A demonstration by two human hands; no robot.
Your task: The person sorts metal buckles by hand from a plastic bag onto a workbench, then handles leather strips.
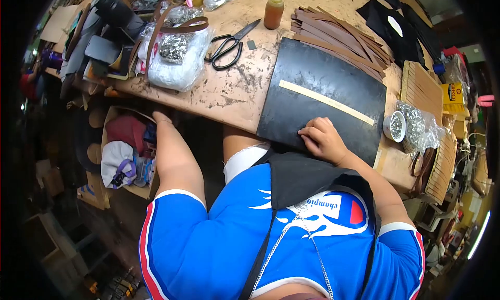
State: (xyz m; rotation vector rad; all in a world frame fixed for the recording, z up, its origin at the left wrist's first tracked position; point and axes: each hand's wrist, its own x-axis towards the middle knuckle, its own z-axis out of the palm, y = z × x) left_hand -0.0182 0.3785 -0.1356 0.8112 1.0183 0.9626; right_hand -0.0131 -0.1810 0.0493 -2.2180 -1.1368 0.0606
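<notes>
My right hand [324, 138] rests on the near part of a black mat [317, 70], its fingers curled and closed. Whether anything small is pinched in them is hidden. Beyond the hand, a pale narrow strip [326, 102] lies slantwise across the mat. My left arm reaches down to the left, and my left hand [163, 118] is at the table's edge, beside an open cardboard box [110, 115] of cloth and bags. The fingers of that hand are hidden.
Black-handled scissors [229, 51], a glue bottle [274, 12] and a stack of brown strips [338, 34] lie on the worn table [224, 99]. Plastic bags [179, 65] crowd the left. A white cup of metal pieces [395, 127] stands right of the mat.
</notes>
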